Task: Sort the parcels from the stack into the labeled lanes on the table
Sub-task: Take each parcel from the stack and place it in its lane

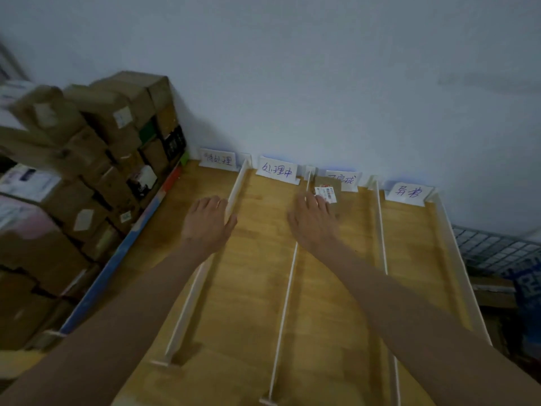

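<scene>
Right, one small parcel (pixel 328 192) sits at the far end of the third lane, just under its paper label (pixel 343 180), and my right hand (pixel 311 221) is over it, fingertips on or just short of its near edge; I can't tell whether they press. Fingers look fairly straight, nothing wrapped round the box, so I'd call that grip apart. My left hand (pixel 208 221) hovers flat over the white divider (pixel 234 197) between the first and second lanes, fingers relaxed, holding nothing.

That parcel looks like plain brown cardboard with a printed sticker on top: I judge it light and stiff, not fragile, with a dry surface that shouldn't slip. If it needs shifting, I'd pinch it across its two long sides, off the sticker.

Out to the left, the stack of parcels (pixel 87 171) stands beside the worktop (pixel 257 288), still tall, so most of the sorting looks undone. Bigger boxes there will want both hands under the bottom edges. Four handwritten labels line the wall.
</scene>
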Available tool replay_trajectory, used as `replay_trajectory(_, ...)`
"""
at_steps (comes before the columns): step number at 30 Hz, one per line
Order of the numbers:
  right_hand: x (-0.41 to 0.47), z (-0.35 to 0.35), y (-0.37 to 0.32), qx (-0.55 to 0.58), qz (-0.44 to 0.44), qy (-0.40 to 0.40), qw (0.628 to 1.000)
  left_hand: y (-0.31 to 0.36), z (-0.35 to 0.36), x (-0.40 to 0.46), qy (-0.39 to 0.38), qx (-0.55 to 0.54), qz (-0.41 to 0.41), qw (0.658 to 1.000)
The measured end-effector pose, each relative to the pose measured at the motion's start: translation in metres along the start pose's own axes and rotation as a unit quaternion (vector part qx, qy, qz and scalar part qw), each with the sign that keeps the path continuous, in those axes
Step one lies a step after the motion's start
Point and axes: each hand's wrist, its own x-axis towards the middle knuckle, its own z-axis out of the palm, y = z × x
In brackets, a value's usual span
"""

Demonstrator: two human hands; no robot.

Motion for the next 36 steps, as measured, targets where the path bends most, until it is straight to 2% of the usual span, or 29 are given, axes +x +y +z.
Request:
replay_trajectory(12,-0.11,-0.019,-0.199,0.05,-0.081,0.011,0.995,-0.153,-0.046,-0.196,0.032,0.018,-0.089,0.995)
replay_trajectory(19,-0.123,-0.034,-0.292,0.064,-0.118,0.024,0.991,-0.234,-0.082,-0.248,0.072,0.022,-0.129,0.989)
replay_trajectory(27,-0.063,-0.061,-0.371,0.118,-0.126,0.03,0.985,-0.321,-0.118,-0.207,0.083,0.042,-0.148,0.985)
replay_trajectory(32,0.01,-0.083,-0.407,0.176,-0.084,0.036,0.98,-0.374,-0.149,-0.135,0.12,0.04,-0.146,0.981)
replay_trajectory(36,0.071,-0.093,-0.431,0.255,-0.034,0.018,0.966,-0.413,-0.171,-0.071,0.124,-0.012,-0.151,0.981)
